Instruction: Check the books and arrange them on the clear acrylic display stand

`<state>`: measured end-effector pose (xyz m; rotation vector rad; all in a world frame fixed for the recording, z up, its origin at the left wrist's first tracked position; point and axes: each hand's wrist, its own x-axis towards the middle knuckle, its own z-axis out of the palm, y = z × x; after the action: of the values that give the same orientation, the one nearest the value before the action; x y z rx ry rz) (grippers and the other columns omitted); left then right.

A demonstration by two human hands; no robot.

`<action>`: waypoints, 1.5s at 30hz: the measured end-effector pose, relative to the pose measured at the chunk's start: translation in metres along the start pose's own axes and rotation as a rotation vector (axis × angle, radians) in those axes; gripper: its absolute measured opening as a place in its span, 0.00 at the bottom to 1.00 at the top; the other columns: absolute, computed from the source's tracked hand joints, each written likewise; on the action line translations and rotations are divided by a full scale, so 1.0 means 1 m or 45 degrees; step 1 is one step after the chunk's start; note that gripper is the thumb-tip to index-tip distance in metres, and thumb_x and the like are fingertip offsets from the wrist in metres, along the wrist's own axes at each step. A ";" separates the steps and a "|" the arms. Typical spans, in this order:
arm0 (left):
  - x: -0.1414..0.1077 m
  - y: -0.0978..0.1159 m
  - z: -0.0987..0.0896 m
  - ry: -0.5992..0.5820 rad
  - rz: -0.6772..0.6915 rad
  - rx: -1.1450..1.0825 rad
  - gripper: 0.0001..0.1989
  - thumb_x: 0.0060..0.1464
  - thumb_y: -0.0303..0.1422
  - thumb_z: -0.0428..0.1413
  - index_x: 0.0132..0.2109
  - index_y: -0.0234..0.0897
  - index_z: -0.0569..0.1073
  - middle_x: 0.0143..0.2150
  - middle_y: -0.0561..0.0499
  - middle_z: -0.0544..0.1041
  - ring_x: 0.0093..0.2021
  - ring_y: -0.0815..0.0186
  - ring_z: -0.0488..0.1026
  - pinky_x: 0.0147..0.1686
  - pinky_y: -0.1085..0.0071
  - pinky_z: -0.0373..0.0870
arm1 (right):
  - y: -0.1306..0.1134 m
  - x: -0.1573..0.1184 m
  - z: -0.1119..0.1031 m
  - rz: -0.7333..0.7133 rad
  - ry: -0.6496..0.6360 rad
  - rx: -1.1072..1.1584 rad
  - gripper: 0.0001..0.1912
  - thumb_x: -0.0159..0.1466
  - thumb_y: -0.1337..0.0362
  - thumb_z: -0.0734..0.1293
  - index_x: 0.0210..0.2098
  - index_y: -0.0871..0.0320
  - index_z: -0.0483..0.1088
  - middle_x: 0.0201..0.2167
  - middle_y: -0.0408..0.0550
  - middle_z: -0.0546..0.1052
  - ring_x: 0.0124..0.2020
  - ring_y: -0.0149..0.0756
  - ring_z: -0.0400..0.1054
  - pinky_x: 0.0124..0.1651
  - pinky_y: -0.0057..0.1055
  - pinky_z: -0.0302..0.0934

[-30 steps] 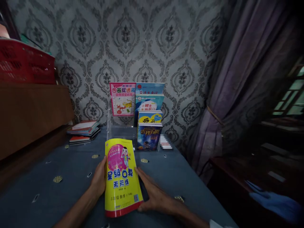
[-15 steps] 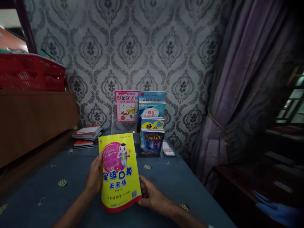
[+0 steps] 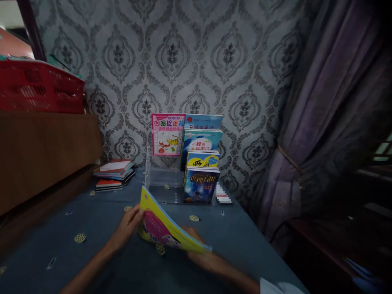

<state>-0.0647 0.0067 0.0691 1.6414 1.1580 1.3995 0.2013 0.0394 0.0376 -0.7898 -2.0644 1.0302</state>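
A yellow workbook [image 3: 167, 228] with a pink circle on its cover is tilted low above the blue cloth, its page edges turned upward. My left hand [image 3: 130, 222] grips its left end, thumb on the cover side. At the right end my right hand [image 3: 200, 249] is closed around the book, some fingers hidden behind it. Beyond stands a clear stepped rack [image 3: 163, 179]. A pink book [image 3: 168, 136] rests upright at its back left. Down its right side stand a light-blue book [image 3: 204, 121], a teal book [image 3: 203, 141], yellow-and-blue books [image 3: 203, 159] and dark-blue books [image 3: 201, 185].
A pile of books [image 3: 114, 173] lies at the back left of the cloth-covered surface [image 3: 101, 228]. Left of it, a red basket [image 3: 39, 87] sits on a wooden cabinet [image 3: 49, 151]. A purple curtain [image 3: 294, 134] hangs on the right. A blurred-out item [image 3: 223, 195] lies beside the rack.
The yellow workbook has turned from upright, cover facing me, to tilted over on its side. Both hands have turned with it. The view has shifted slightly.
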 end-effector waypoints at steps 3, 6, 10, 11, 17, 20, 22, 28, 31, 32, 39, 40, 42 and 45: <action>-0.004 0.007 -0.007 -0.345 -0.029 0.029 0.24 0.62 0.53 0.53 0.51 0.40 0.79 0.46 0.48 0.81 0.45 0.57 0.76 0.46 0.67 0.72 | -0.006 -0.003 -0.005 -0.004 -0.152 0.140 0.22 0.60 0.48 0.69 0.48 0.54 0.77 0.45 0.52 0.81 0.46 0.49 0.75 0.49 0.43 0.70; 0.002 0.013 -0.016 -0.562 -0.088 -0.032 0.21 0.62 0.49 0.55 0.55 0.42 0.78 0.49 0.48 0.81 0.47 0.57 0.76 0.50 0.64 0.72 | -0.009 0.003 -0.007 -0.003 -0.135 0.181 0.21 0.59 0.49 0.71 0.49 0.51 0.76 0.44 0.51 0.81 0.45 0.50 0.76 0.50 0.45 0.70; 0.021 0.016 -0.028 -0.645 -0.091 -0.072 0.21 0.60 0.47 0.58 0.54 0.41 0.79 0.49 0.47 0.81 0.48 0.55 0.77 0.52 0.61 0.72 | -0.008 0.015 -0.011 -0.044 0.168 0.261 0.24 0.57 0.49 0.73 0.52 0.49 0.73 0.46 0.52 0.80 0.48 0.51 0.76 0.52 0.48 0.70; 0.027 0.018 -0.031 -0.637 -0.084 -0.074 0.21 0.60 0.48 0.59 0.53 0.41 0.79 0.49 0.47 0.82 0.48 0.55 0.78 0.53 0.60 0.72 | -0.010 0.019 -0.014 -0.052 0.218 0.326 0.24 0.58 0.49 0.73 0.51 0.49 0.73 0.46 0.52 0.80 0.48 0.49 0.76 0.52 0.48 0.71; 0.091 0.046 -0.052 -0.420 0.020 0.000 0.22 0.52 0.52 0.64 0.44 0.39 0.82 0.43 0.48 0.84 0.47 0.50 0.79 0.50 0.56 0.75 | -0.059 0.076 -0.055 -0.192 0.369 0.383 0.19 0.58 0.50 0.74 0.44 0.50 0.72 0.42 0.48 0.81 0.41 0.43 0.76 0.47 0.43 0.74; 0.144 0.076 -0.066 -0.117 0.213 0.017 0.23 0.44 0.49 0.69 0.42 0.39 0.81 0.42 0.49 0.84 0.48 0.49 0.78 0.48 0.58 0.76 | -0.096 0.127 -0.085 -0.368 0.380 0.243 0.17 0.57 0.51 0.73 0.41 0.52 0.72 0.41 0.48 0.81 0.42 0.44 0.75 0.46 0.43 0.74; 0.182 0.095 -0.073 0.057 0.411 -0.104 0.24 0.43 0.49 0.70 0.42 0.38 0.80 0.42 0.48 0.83 0.50 0.51 0.78 0.50 0.59 0.75 | -0.121 0.166 -0.105 -0.470 0.388 0.189 0.16 0.57 0.52 0.73 0.40 0.52 0.71 0.42 0.48 0.80 0.43 0.45 0.75 0.44 0.43 0.75; 0.262 0.119 -0.073 0.013 0.682 -0.503 0.21 0.45 0.43 0.70 0.44 0.38 0.78 0.44 0.47 0.83 0.53 0.53 0.77 0.55 0.57 0.73 | -0.167 0.256 -0.154 -0.601 0.449 0.027 0.10 0.58 0.60 0.69 0.39 0.53 0.70 0.41 0.45 0.80 0.46 0.44 0.74 0.46 0.45 0.75; 0.280 0.112 -0.063 -0.004 0.686 -0.545 0.23 0.44 0.45 0.70 0.44 0.37 0.77 0.47 0.46 0.83 0.54 0.53 0.77 0.57 0.57 0.73 | -0.166 0.274 -0.170 -0.573 0.469 -0.016 0.10 0.58 0.62 0.68 0.40 0.54 0.70 0.40 0.46 0.80 0.45 0.45 0.75 0.45 0.46 0.76; 0.284 0.108 -0.059 -0.016 0.687 -0.560 0.25 0.44 0.46 0.71 0.45 0.37 0.77 0.48 0.46 0.83 0.54 0.52 0.77 0.57 0.57 0.73 | -0.164 0.277 -0.174 -0.563 0.474 -0.021 0.11 0.57 0.62 0.68 0.40 0.54 0.70 0.40 0.46 0.80 0.45 0.45 0.75 0.45 0.46 0.76; 0.301 0.095 -0.046 -0.062 0.688 -0.598 0.26 0.45 0.46 0.71 0.48 0.38 0.76 0.50 0.45 0.82 0.56 0.52 0.76 0.56 0.58 0.74 | -0.148 0.286 -0.190 -0.549 0.493 -0.046 0.08 0.59 0.63 0.68 0.39 0.55 0.71 0.39 0.47 0.81 0.43 0.44 0.77 0.45 0.46 0.76; 0.302 0.096 -0.047 -0.061 0.674 -0.599 0.25 0.45 0.45 0.70 0.48 0.38 0.76 0.50 0.45 0.82 0.56 0.52 0.76 0.56 0.58 0.74 | -0.147 0.287 -0.191 -0.551 0.493 -0.060 0.08 0.59 0.63 0.68 0.39 0.55 0.71 0.39 0.47 0.80 0.43 0.44 0.77 0.45 0.46 0.76; 0.304 0.096 -0.047 -0.048 0.645 -0.603 0.22 0.48 0.42 0.69 0.47 0.38 0.76 0.49 0.46 0.82 0.56 0.52 0.76 0.55 0.58 0.74 | -0.148 0.288 -0.191 -0.552 0.492 -0.081 0.08 0.60 0.62 0.69 0.39 0.56 0.72 0.38 0.46 0.80 0.43 0.43 0.77 0.44 0.45 0.76; 0.307 0.098 -0.048 -0.026 0.620 -0.609 0.15 0.51 0.40 0.67 0.44 0.39 0.77 0.48 0.47 0.82 0.57 0.53 0.76 0.54 0.59 0.75 | -0.150 0.289 -0.190 -0.541 0.484 -0.070 0.07 0.62 0.62 0.69 0.40 0.55 0.72 0.38 0.45 0.80 0.44 0.43 0.77 0.44 0.43 0.76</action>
<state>-0.0847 0.2521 0.2824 1.6266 0.3615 1.7816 0.1524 0.2624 0.3369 -0.4935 -1.8249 0.5427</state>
